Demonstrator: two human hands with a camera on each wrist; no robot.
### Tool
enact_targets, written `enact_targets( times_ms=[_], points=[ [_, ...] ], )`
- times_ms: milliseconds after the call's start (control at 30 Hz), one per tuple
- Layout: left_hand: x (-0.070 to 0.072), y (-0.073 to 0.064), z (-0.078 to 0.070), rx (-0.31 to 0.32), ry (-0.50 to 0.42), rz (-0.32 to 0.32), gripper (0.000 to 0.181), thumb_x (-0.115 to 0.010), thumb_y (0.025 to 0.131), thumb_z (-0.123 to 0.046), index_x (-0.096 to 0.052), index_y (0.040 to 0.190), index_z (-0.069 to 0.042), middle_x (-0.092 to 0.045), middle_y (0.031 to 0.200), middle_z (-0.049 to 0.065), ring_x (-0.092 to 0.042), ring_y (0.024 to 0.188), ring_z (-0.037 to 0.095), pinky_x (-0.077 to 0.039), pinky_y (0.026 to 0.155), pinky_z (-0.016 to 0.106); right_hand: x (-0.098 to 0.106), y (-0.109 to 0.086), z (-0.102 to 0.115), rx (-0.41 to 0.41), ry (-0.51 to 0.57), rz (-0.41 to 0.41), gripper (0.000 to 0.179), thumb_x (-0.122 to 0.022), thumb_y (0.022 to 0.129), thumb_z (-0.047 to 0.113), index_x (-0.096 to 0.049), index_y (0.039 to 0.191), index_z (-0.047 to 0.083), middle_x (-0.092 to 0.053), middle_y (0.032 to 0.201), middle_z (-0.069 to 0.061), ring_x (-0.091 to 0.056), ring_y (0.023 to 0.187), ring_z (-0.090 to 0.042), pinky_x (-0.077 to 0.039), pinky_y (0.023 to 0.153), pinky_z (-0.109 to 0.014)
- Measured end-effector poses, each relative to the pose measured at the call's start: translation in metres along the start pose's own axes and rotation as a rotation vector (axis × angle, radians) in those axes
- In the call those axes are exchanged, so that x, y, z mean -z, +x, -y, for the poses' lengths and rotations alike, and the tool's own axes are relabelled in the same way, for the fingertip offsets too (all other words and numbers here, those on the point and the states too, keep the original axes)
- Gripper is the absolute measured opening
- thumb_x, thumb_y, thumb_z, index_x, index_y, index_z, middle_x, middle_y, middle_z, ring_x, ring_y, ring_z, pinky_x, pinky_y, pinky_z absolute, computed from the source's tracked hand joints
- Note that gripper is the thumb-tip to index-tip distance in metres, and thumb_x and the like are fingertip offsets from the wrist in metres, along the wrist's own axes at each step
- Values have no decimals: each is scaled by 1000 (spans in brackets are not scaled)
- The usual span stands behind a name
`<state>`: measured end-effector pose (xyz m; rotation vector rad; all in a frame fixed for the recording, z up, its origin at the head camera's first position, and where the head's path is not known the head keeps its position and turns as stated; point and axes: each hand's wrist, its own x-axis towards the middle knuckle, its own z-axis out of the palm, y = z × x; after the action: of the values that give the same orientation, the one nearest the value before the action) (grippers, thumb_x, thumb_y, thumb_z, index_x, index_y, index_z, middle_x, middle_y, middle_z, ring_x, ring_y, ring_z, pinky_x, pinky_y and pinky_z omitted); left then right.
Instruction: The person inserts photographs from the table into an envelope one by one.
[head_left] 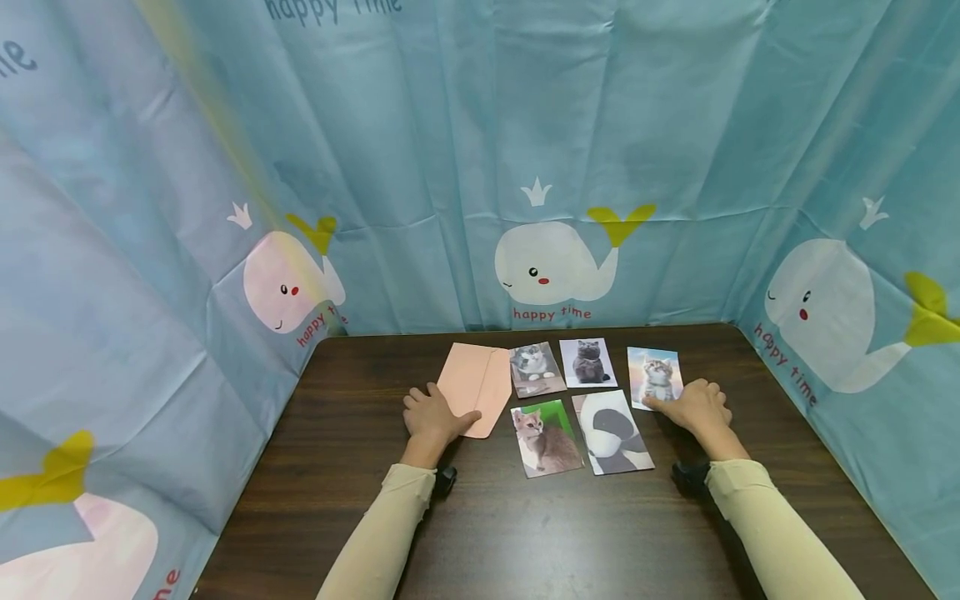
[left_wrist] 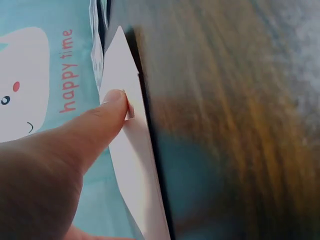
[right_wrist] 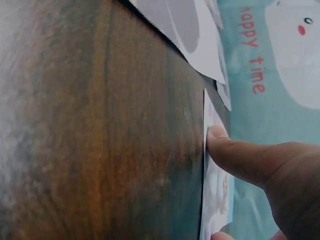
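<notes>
My left hand (head_left: 431, 421) rests at the left edge of a pink paper envelope (head_left: 472, 379) on the table. Its thumb (left_wrist: 107, 115) stretches across the envelope and touches the flap in the left wrist view. On the right, my other hand (head_left: 699, 410) lies at the lower right corner of a photo card of a light tabby kitten (head_left: 654, 375). The straight right thumb (right_wrist: 240, 150) presses on the card's face, and the other fingers reach past its right side.
Between the hands lie a grey-and-white cat card (head_left: 534, 367), a dark grey cat card (head_left: 588, 364), a brown kitten card on green (head_left: 547, 439) and a black-and-white picture card (head_left: 613, 433). The dark wooden table (head_left: 315, 483) meets a blue whale-print curtain (head_left: 420, 283) behind.
</notes>
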<state>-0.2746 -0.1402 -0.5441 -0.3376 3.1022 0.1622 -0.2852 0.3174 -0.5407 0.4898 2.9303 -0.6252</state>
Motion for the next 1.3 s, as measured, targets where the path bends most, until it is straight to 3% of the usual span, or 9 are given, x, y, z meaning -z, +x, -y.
enact_targets(
  times_ms=[300, 633, 800, 967, 1133, 1300],
  points=[
    [3, 1, 3, 27, -45, 8, 124, -69, 65, -84, -40, 143, 8, -49, 121, 37, -51, 108, 49, -47, 84, 51, 1, 0, 0, -23, 8, 6, 116, -72, 73, 73, -34, 121, -26, -40, 108, -41, -42, 103, -55, -44, 74, -63],
    [3, 0, 13, 47, -130, 35, 124, -67, 69, -81, -37, 144, 14, -41, 127, 38, -47, 114, 50, -45, 90, 54, 2, -2, 0, -23, 28, 1, 116, -73, 72, 74, -34, 120, -24, -41, 110, -43, -44, 103, -56, -45, 73, -63],
    [8, -4, 18, 41, -216, 17, 119, -69, 72, -75, -36, 143, 15, -38, 130, 37, -44, 117, 50, -44, 94, 55, 7, -2, -3, 7, 76, -6, 86, -75, 82, 53, -35, 121, -13, -53, 116, -42, -55, 102, -58, -44, 71, -61],
    [5, -5, 22, 26, -343, -5, 106, -72, 76, -68, -39, 135, 13, -43, 123, 33, -50, 114, 47, -47, 93, 54, 13, 2, -9, 99, 125, 11, 54, -62, 92, 26, -47, 126, -13, -57, 121, -38, -57, 103, -54, -45, 78, -62],
    [1, -7, 24, 14, -395, 14, 109, -71, 77, -69, -36, 141, 12, -45, 127, 33, -52, 116, 50, -49, 90, 58, 17, 5, -11, 207, 256, -10, 41, -55, 94, 18, -60, 119, -14, -65, 111, -32, -63, 93, -41, -50, 78, -50],
    [-2, -7, 22, 15, -402, 3, 111, -69, 76, -72, -35, 143, 10, -43, 127, 32, -56, 110, 50, -50, 84, 60, 21, -1, -1, 212, 415, -75, 43, -56, 97, 20, -57, 127, -10, -65, 118, -32, -64, 104, -43, -48, 81, -47]
  ],
)
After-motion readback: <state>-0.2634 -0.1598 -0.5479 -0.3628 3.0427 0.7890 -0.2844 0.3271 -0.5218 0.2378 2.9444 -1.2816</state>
